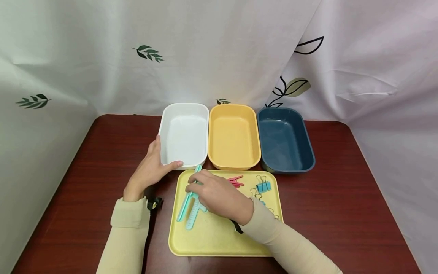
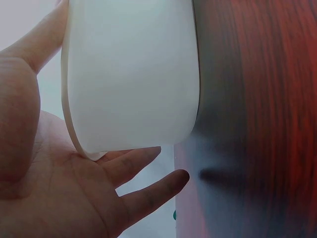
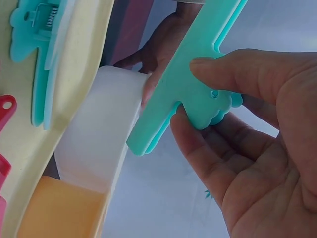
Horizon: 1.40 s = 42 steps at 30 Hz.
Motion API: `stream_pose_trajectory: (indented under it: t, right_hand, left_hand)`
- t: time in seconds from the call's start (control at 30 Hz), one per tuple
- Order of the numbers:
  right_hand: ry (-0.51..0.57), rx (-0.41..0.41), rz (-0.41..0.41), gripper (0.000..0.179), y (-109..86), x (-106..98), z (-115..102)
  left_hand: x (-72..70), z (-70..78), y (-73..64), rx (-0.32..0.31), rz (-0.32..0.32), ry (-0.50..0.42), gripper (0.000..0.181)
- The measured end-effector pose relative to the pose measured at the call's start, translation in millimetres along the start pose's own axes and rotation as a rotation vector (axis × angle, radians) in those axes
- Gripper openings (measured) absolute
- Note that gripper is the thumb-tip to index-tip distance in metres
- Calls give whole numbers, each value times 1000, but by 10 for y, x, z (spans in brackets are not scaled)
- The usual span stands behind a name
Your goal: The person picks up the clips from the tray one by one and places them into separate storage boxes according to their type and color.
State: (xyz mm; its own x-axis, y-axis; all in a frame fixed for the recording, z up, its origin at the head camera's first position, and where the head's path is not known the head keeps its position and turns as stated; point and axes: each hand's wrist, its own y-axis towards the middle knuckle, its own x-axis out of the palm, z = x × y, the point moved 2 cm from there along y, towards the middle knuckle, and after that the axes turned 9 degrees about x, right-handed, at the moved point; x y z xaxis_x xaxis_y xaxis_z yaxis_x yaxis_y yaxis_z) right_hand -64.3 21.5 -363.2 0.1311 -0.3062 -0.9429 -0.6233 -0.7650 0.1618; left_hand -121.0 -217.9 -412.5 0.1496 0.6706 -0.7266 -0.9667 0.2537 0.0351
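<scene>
My right hand pinches a teal bag clip by its scalloped grip, between thumb and fingers. This clip is held over the left part of the yellow tray, its far end close to the white bin's near edge. Another teal bag clip lies on the tray beneath it. At the near left corner of the white bin, my left hand is spread, thumb along the near rim and fingers along the left side. The left wrist view shows those fingers mostly straight.
A yellow bin and a dark blue bin stand in a row right of the white one. Pink clips and several blue binder clips lie on the tray, partly hidden by my right arm. A patterned curtain hangs behind the table.
</scene>
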Motion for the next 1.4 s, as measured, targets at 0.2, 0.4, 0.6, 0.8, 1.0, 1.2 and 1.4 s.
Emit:
stream_pose_trajectory:
  t: [0.2, 0.4, 0.6, 0.8, 1.0, 1.2, 1.4]
  right_hand:
    - [5, -9, 30, 33, 6, -45, 6]
    - [7, 0, 72, 32, 25, -97, 29]
    - [24, 35, 104, 31, 71, -157, 91]
    - [35, 68, 100, 29, 115, -194, 148]
    - [27, 90, 102, 28, 170, -233, 192]
    - [25, 108, 137, 26, 229, -259, 259]
    - [17, 117, 182, 20, 298, -289, 313]
  left_hand:
    - [0, 2, 0, -4, -3, -5, 120]
    - [3, 1, -4, -2, 0, -7, 120]
    - [5, -7, -7, -6, -4, -2, 121]
    - [6, -13, -14, -11, -10, -1, 121]
    - [5, -16, -16, -2, -11, -5, 120]
    - [6, -10, -14, 1, -9, -13, 120]
    - [0, -11, -6, 3, -7, -4, 121]
